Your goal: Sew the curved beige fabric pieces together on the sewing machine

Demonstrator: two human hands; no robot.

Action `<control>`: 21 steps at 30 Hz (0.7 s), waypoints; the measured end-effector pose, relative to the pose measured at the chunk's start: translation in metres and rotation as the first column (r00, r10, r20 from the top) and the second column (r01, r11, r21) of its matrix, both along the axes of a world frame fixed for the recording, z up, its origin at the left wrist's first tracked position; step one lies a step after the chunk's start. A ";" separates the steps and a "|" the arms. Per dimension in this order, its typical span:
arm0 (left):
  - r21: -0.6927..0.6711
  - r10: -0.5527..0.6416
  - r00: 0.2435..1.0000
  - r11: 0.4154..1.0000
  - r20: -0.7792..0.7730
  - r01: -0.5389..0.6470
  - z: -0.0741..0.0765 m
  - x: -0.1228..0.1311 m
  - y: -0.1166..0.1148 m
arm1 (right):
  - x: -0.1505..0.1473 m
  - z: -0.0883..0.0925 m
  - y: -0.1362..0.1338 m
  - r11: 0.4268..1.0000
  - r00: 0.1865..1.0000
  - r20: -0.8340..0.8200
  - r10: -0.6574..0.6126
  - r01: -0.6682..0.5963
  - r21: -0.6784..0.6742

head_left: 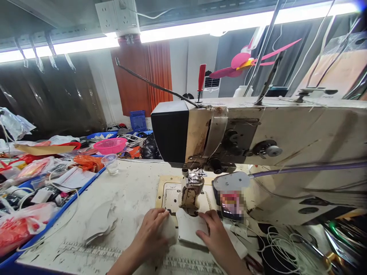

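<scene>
Glowing tubes (189,30) above smudged worktable (129,191)

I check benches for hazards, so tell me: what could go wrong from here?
The right hand rests on the white piece close to the post of the sewing machine; its fingers might get hurt if it runs. The loose coiled cord nearby could snag. The clear cup beside the blue tray might tip if bumped.

A flat white piece (190,229) is placed before the beige metal sewing machine (286,130), thin curved white pieces (100,219) are laid left of it, and a clear plastic cup (111,165) is set behind those.
</scene>
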State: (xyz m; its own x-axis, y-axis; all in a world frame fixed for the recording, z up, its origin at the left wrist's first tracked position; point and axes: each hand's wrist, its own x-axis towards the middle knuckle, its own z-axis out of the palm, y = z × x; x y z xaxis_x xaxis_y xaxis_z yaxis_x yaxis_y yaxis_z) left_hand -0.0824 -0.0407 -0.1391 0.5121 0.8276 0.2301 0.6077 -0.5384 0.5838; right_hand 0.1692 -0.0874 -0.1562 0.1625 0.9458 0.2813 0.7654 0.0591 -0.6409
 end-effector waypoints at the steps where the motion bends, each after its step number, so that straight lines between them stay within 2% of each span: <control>1: -0.029 0.015 1.000 0.999 0.025 -0.015 0.003 0.001 -0.001 | 0.000 0.001 -0.001 1.000 1.000 -0.022 -0.002 0.002 0.008; 4: -0.126 0.020 0.993 0.992 0.120 -0.005 0.021 0.004 -0.005 | -0.001 0.003 -0.003 0.999 0.997 -0.083 0.000 0.004 0.043; 8: -0.147 -0.039 0.937 0.985 0.346 0.095 0.042 0.018 -0.008 | -0.001 0.007 -0.006 0.999 0.977 -0.210 0.038 -0.029 0.045; 11: -0.205 0.050 0.894 0.978 0.445 0.048 0.049 0.035 -0.006 | -0.001 0.014 -0.006 0.999 0.935 -0.352 0.048 -0.051 0.001; 13: -0.226 0.091 0.898 0.974 0.431 0.010 0.054 0.050 -0.005 | -0.003 0.023 -0.007 0.999 0.909 -0.417 0.027 -0.038 -0.017; 15: -0.150 0.055 0.921 0.989 0.385 0.004 0.061 0.065 -0.005 | -0.006 0.035 -0.009 1.000 0.880 -0.475 -0.002 -0.007 -0.017; 18: 0.050 -0.058 0.935 0.998 0.350 0.043 0.072 0.084 -0.006 | -0.011 0.054 -0.014 0.999 0.841 -0.540 -0.029 0.037 0.005; 21: 0.076 -0.039 0.943 0.997 0.331 0.015 0.076 0.093 -0.005 | -0.014 0.065 -0.018 0.996 0.762 -0.642 -0.079 0.085 -0.022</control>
State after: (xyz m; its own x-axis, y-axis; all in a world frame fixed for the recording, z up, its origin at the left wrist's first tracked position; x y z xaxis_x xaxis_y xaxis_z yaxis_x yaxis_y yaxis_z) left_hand 0.0107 -0.0453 -0.0626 0.4186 0.7897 0.4485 0.3706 -0.5994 0.7095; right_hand 0.1550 -0.1051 -0.0909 0.3844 0.9188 0.0901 0.1772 0.0224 -0.9839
